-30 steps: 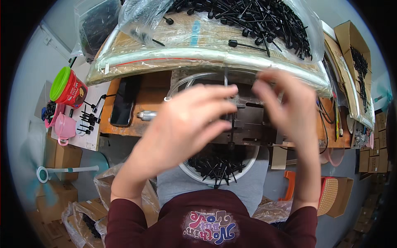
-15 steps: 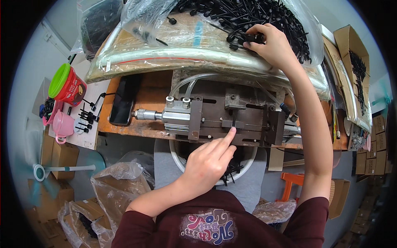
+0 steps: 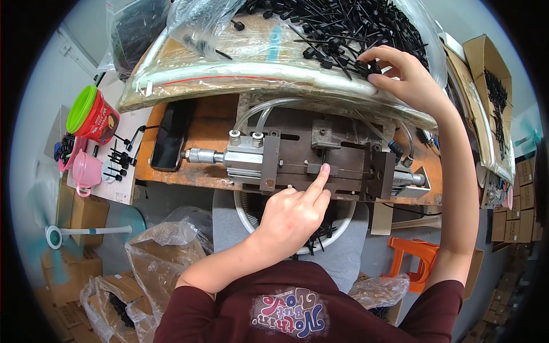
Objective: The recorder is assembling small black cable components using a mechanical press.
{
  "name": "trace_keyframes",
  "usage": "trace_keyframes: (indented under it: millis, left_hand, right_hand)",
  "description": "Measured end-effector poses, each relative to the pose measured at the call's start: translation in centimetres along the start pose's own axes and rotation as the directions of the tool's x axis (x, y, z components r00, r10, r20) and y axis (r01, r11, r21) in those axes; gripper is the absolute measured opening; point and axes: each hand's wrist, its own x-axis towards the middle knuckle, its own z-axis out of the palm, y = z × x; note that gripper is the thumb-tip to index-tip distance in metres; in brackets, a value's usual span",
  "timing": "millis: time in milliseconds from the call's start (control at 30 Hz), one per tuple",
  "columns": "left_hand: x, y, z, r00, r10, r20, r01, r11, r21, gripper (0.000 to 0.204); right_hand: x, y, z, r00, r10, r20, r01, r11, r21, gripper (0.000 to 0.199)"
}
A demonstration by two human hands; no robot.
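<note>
Your left hand (image 3: 294, 214) points up over the near side of the jig (image 3: 297, 151), its index fingertip resting on the small block (image 3: 314, 169) at the middle; the other fingers are curled back, and nothing shows gripped in them. Just beyond that fingertip is a short dark stem, though whether it is a loose part cannot be told. Your right hand (image 3: 409, 77) is up at the near edge of the pile (image 3: 343, 28) of black parts, thumb and fingers bent around a few of their heads; whether they are grasped or only touched is unclear. The pile lies in clear plastic beyond the jig. More black parts sit in the white basket (image 3: 246, 220) on your lap, partly hidden by your left hand. A silver cylinder (image 3: 245, 160) stands at the jig's left end, fed by clear tubes (image 3: 274, 104), with another cylinder (image 3: 409, 182) at the right. To the left, a phone (image 3: 169, 140) lies on the bench (image 3: 206, 126), and farther over are a red tub (image 3: 100, 123) and a pink cup (image 3: 87, 171).
</note>
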Motion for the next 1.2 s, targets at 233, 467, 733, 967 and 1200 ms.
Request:
trace_keyframes:
  millis: [233, 467, 733, 967, 1200]
  left_hand:
    - [0.0, -0.3, -0.3, 1.0, 0.007, -0.01, -0.007, 0.999, -0.035, 0.024]
    - [-0.4, -0.2, -1.4, 0.999, 0.039, 0.024, -0.034, 0.981, -0.193, 0.022]
    - [-0.3, 1.4, -3.3, 0.992, 0.057, 0.113, 0.003, 0.883, -0.47, 0.032]
    - [2.4, 2.3, -2.5, 0.934, -0.199, 0.298, 0.338, 0.213, -0.917, 0.04]
    - [6.1, 3.9, 0.5, 0.945, -0.206, 0.253, 0.258, -0.006, -0.966, 0.052]
  right_hand:
    - [-1.7, 0.3, -0.2, 0.986, 0.076, -0.151, -0.046, 0.98, 0.193, 0.034]
    - [-2.4, 2.4, -2.5, 0.961, 0.228, -0.156, -0.145, 0.897, 0.417, 0.039]
    - [-3.5, 2.8, -3.6, 0.934, 0.268, -0.235, -0.15, 0.894, 0.422, 0.034]
    - [-3.8, 2.4, -1.9, 0.792, 0.325, -0.517, -0.061, 0.885, 0.462, 0.037]
    - [-0.1, 6.5, 2.6, 0.745, -0.002, -0.667, 0.028, 0.999, 0.029, 0.029]
